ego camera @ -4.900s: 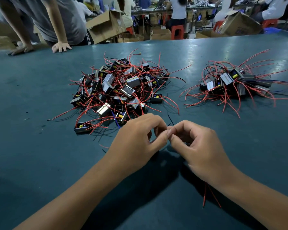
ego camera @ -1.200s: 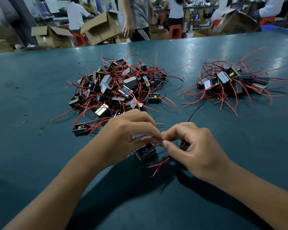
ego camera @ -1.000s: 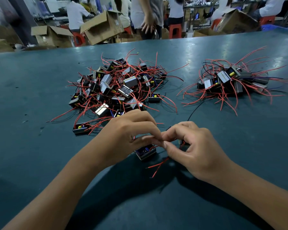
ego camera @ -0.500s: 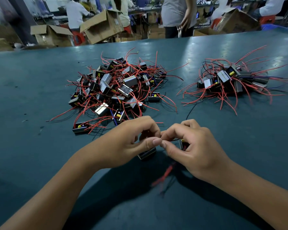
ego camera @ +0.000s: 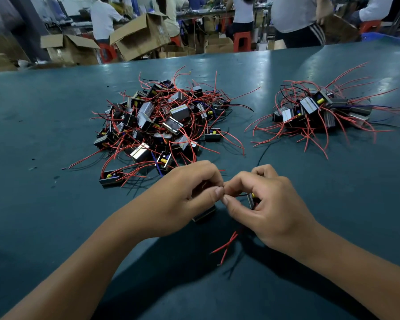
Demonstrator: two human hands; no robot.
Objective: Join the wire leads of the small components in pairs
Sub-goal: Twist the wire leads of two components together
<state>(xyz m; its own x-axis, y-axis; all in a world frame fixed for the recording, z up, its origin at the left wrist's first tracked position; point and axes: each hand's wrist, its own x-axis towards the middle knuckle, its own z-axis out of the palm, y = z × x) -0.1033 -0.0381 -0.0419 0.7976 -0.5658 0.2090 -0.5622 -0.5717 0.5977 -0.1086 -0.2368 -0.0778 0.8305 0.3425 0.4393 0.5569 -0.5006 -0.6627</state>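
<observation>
Dangling red leads (ego camera: pixel 226 244) swung lower; left hand (ego camera: pixel 176 204) and right hand (ego camera: pixel 266 209) each grip-pinch thin wire ends together.

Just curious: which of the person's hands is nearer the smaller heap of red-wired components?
Right. The right hand lies below-left of the smaller heap of red-wired components; the left hand sits farther left, below the bigger pile.

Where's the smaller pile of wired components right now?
Head view: the smaller pile lies far right on the green table, right of the larger pile, beyond the right hand.
</observation>
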